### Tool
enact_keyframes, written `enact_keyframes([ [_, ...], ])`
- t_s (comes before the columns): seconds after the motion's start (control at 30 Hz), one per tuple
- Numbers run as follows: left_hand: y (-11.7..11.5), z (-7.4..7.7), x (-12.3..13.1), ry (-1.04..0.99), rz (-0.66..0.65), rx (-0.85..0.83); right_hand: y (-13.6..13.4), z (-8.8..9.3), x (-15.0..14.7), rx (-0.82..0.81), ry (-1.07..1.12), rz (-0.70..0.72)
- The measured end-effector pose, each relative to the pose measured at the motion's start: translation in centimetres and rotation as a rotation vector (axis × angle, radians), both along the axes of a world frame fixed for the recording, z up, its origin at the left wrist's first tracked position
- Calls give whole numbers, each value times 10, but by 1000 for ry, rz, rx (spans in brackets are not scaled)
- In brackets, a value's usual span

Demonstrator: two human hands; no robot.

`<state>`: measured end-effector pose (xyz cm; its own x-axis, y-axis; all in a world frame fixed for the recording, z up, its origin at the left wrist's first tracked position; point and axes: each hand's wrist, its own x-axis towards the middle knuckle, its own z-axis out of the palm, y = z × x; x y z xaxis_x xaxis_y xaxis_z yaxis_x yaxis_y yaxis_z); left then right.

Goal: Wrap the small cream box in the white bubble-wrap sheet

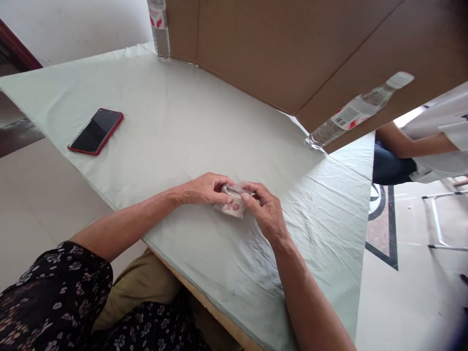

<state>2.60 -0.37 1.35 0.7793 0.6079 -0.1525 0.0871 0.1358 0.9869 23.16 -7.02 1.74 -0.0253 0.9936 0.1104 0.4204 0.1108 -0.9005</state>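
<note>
Near the front of the cloth-covered table, a small pale packet in clear plastic wrap, with red print on its face, is held between both hands. My left hand grips its left side, thumb along the top edge. From the right, my right hand pinches the wrap with thumb and fingers. Crinkled plastic stands up between the two hands. The packet's underside and some fingertips are hidden. What is inside the wrap, I cannot tell.
A phone in a red case lies at the left. A cardboard panel stands across the back, with a plastic water bottle at its right and another bottle at its left. Beyond the right edge sits a person.
</note>
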Motion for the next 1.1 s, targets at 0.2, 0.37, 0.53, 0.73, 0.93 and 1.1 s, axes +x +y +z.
enact_keyframes([
  [0.2, 0, 6, 1, 73, 20, 121, 17, 1, -10, 165, 17, -37],
  [0.37, 4, 2, -1, 132, 78, 232, 18, -6, -14, 247, 11, -68],
  [0.53, 9, -4, -2, 150, 123, 299, 13, -8, -13, 281, -45, -79],
  [0.73, 11, -2, -4, 191, 136, 292, 10, -7, -7, 416, -301, 33],
  [0.93, 11, 0, -6, 188, 132, 289, 7, -3, -2, 449, -368, 147],
  [1.1, 10, 2, -5, 181, 136, 276, 6, -3, 4, 322, -199, 154],
])
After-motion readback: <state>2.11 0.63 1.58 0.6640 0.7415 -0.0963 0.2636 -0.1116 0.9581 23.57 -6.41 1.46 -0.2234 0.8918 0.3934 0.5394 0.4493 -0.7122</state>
